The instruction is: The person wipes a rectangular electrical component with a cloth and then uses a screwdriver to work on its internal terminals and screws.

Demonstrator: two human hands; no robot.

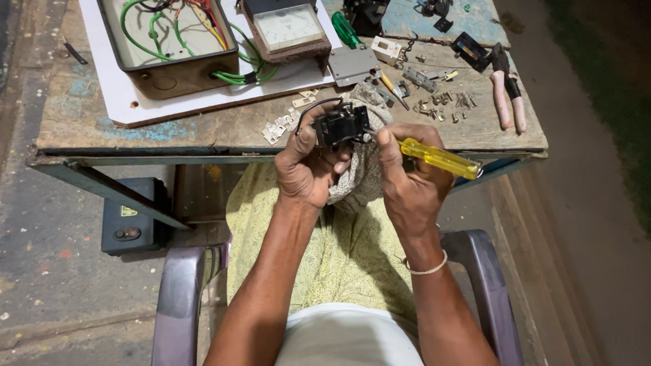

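My left hand point(306, 168) grips a small black electrical part point(341, 124) with a thin black wire looping off its top. My right hand point(407, 173) holds a screwdriver with a clear yellow handle point(439, 158), its tip pointing left into the black part. Both hands hover at the near edge of a worn wooden table point(88, 115). A grey cloth point(363, 179) lies under the hands, draped from the table edge onto my lap.
On the table: an open metal box with green and red wires point(169, 41), a panel meter point(288, 28), a grey plate point(352, 64), pink-handled pliers point(507, 91), a green screwdriver point(347, 30), several small metal screws and clips point(444, 102). A black box point(132, 217) sits on the floor left of my chair.
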